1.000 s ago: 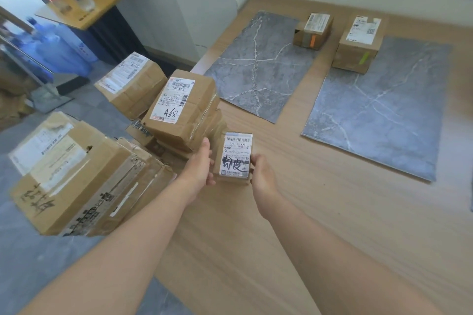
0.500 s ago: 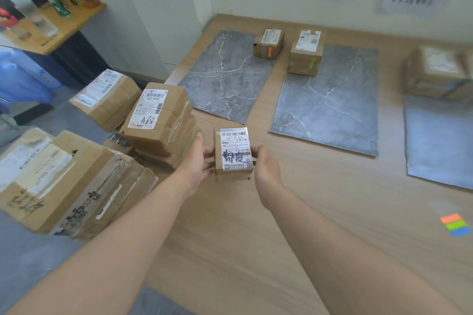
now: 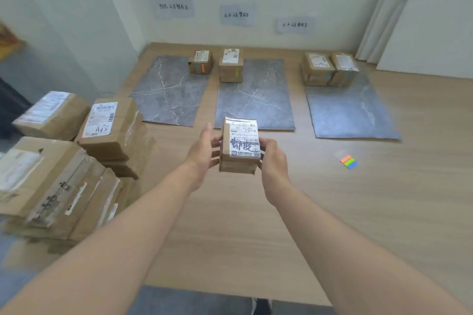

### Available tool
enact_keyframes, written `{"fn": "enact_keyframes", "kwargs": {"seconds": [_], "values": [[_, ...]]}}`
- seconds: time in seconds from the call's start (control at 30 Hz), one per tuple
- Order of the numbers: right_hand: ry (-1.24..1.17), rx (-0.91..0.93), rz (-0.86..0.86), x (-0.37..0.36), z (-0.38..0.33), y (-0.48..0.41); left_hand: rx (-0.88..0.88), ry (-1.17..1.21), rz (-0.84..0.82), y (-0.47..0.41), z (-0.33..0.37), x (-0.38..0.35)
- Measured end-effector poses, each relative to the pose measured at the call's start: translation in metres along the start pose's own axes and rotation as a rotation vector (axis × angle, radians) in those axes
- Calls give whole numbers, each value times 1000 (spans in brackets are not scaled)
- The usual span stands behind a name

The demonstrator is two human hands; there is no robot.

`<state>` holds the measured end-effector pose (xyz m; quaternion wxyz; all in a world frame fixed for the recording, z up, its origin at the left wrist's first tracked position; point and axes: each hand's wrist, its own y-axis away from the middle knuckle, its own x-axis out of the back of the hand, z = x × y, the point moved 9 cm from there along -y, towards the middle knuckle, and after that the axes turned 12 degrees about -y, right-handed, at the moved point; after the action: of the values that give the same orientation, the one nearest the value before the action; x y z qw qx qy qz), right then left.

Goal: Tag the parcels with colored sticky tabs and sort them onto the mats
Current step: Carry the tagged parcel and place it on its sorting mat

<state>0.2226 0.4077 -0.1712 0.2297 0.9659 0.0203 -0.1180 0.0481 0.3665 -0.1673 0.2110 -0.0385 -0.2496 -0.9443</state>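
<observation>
I hold a small cardboard parcel (image 3: 239,146) with a white shipping label above the wooden table, between both hands. My left hand (image 3: 202,153) grips its left side and my right hand (image 3: 272,161) grips its right side. Three grey marble-patterned mats lie ahead: the left mat (image 3: 166,92), the middle mat (image 3: 256,100) and the right mat (image 3: 350,110). A parcel with an orange tab (image 3: 201,62) stands at the left mat's far corner. On the middle mat is a parcel with a green tab (image 3: 231,65). Two parcels (image 3: 329,69) sit at the right mat's far end. The sticky tabs (image 3: 348,161), orange, green and blue, lie on the table.
A stack of untagged cardboard parcels (image 3: 76,156) fills the table's left end. Paper signs (image 3: 236,15) hang on the wall behind the mats. The table's near edge (image 3: 230,291) runs below my forearms.
I have carried the small parcel from the stack's side toward the middle of the table and raised it. The view swung right, revealing the right mat and the tabs.
</observation>
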Motion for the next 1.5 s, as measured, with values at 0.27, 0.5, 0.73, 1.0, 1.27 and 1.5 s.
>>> {"fn": "enact_keyframes", "kwargs": {"seconds": [0.27, 0.5, 0.73, 1.0, 1.27, 1.5], "values": [[-72, 56, 75, 109, -22, 1, -9, -70, -140, 32, 2, -106], [-43, 11, 55, 194, -22, -25, 31, -77, -129, 36, -14, -196], [12, -60, 38, 249, -4, -44, 108, -15, -105, 37, -53, -249], [125, -132, 17, 273, 37, -71, 209, 24, -93, 17, -100, -274], [210, -190, 31, 290, 70, -84, 242, -26, -101, 13, -122, -279], [165, -140, 150, 300, 41, -80, 228, -181, -64, 5, -106, -265]]}}
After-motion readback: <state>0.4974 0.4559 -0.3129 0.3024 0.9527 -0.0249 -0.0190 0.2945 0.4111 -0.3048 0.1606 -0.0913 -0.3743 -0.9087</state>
